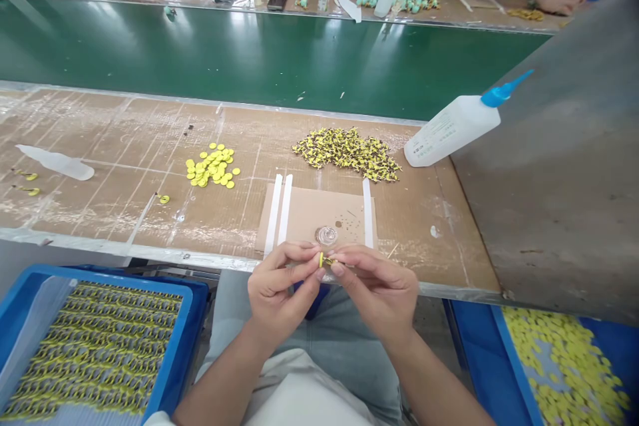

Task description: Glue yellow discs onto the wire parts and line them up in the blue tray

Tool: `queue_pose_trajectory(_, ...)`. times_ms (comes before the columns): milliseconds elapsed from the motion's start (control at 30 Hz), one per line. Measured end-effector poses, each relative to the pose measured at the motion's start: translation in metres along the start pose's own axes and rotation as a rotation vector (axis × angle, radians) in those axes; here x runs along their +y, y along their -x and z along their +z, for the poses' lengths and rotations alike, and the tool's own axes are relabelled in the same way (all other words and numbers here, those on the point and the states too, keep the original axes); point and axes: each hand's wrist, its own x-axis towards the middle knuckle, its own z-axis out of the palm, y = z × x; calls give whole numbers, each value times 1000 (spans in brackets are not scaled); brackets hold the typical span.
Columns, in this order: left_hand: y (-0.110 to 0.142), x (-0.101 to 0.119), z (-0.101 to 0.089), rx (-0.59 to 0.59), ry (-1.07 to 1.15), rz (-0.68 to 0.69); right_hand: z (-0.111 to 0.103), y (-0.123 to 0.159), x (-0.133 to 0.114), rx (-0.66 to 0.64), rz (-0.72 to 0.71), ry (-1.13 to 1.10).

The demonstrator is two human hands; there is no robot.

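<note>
My left hand pinches a small yellow disc by its edge, just over the near edge of the table. Facing it, my right hand holds a tiny dark-and-yellow figure piece between thumb and fingers, against or very near the disc; whether they touch is hard to see. Right behind the fingers, a clear round blob of glue-like material sits on a taped cardboard sheet. Farther back lie a heap of small yellow-and-dark pieces and, to the left, a pile of yellow discs.
A white bottle with blue nozzle leans by a metal panel at right. Blue trays hold rows of assembled pieces at lower left and yellow discs at lower right. Beyond the green belt, other people sit at a bench.
</note>
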Motion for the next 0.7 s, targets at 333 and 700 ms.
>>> queue_pose_trajectory(333,-1,3,-1,14,-39,33,0,-4,-2,-23,-14,-2)
queue_pose_trajectory(700,-2,2,-2,-15,-67,46,1,0,-1,-12,3,-8)
